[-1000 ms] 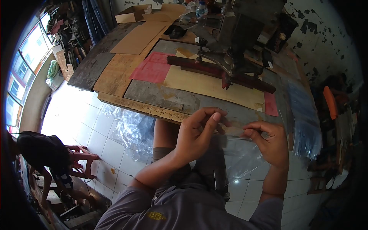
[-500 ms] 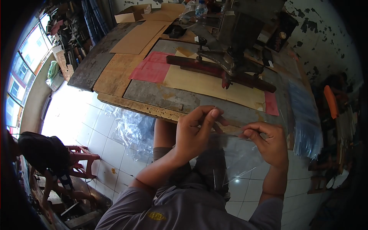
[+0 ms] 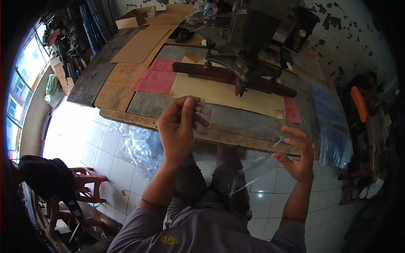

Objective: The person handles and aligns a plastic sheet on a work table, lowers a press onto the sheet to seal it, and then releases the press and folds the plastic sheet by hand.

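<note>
Between my hands hangs a clear plastic sheet (image 3: 242, 139), see-through and hard to trace, above my lap and the table's front edge. Its upper left corner is pinched between the thumb and fingers of my left hand (image 3: 179, 124). My right hand (image 3: 298, 154) is at the sheet's right side, thumb and fingers spread apart. Behind the hands, a dark metal press bar (image 3: 270, 87) lies over a yellow sheet (image 3: 219, 93) with a pink piece (image 3: 156, 76) at its left end.
A stack of bluish plastic sheets (image 3: 331, 126) hangs over the table's right edge. Cardboard (image 3: 141, 44) and a bottle (image 3: 209, 12) are at the back. Crumpled clear plastic (image 3: 141, 147) is below the front edge. Another person (image 3: 46, 177) is at the lower left, near a red stool (image 3: 90, 183).
My left hand has moved up and left with the sheet's corner. The right hand's fingers have opened from a pinch. The sheet is spread wider, and the view has shifted slightly.
</note>
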Demonstrator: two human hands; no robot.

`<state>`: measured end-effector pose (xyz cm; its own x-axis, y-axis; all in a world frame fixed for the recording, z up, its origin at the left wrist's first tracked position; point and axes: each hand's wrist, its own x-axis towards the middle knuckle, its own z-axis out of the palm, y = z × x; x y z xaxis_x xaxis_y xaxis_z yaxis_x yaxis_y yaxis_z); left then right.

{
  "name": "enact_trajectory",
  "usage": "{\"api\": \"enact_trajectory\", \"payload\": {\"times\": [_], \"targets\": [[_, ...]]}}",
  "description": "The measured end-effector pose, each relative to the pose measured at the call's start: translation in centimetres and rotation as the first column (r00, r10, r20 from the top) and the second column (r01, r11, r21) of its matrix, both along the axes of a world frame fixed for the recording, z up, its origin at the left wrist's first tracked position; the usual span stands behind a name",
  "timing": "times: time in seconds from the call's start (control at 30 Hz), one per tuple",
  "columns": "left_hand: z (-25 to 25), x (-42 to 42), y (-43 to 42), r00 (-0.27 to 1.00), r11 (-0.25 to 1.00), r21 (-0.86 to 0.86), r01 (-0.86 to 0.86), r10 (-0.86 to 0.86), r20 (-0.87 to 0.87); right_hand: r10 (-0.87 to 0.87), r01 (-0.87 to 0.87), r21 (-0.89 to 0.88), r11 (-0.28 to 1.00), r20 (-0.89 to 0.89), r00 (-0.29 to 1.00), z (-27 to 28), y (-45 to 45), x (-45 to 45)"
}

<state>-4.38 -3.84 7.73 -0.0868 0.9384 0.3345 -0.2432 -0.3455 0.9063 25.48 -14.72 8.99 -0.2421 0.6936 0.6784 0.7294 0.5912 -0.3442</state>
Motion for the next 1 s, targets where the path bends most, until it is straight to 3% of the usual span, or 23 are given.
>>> {"api": "enact_trajectory", "payload": {"times": [0.3,0.4,0.5,0.7,0.8,1.0], "targets": [[0.1,-0.2,0.4,0.999,1.0,0.014,-0.013,0.014,-0.044,-0.197,0.188,0.063,0.98,0.235,0.952,0.7,-0.9,0.6],[0.0,-0.4,0.6,0.999,0.999,0.05,-0.004,0.007,-0.053,-0.198,0.206,-0.087,0.975,0.097,0.975,0.9,-0.8,0.5],[0.2,-0.5,0.7,0.997,0.998,0.069,0.01,-0.004,-0.083,-0.06,0.058,-0.212,0.976,-0.005,0.998,1.3,-0.6,1.2],[0.5,-1.4,0.9,0.997,0.996,0.085,0.009,-0.002,-0.083,0.014,-0.049,-0.331,0.942,-0.108,0.994,0.2,-0.4,2.7],[0.6,-1.8,0.8,0.996,0.996,0.086,0.005,0.002,-0.085,0.035,-0.042,-0.193,0.98,-0.035,0.999,-0.2,-0.1,2.1],[0.4,-1.8,0.9,0.993,0.992,0.117,-0.053,0.064,-0.099,-0.016,0.023,-0.134,0.991,0.057,0.998,-1.0,-0.4,0.9]]}}
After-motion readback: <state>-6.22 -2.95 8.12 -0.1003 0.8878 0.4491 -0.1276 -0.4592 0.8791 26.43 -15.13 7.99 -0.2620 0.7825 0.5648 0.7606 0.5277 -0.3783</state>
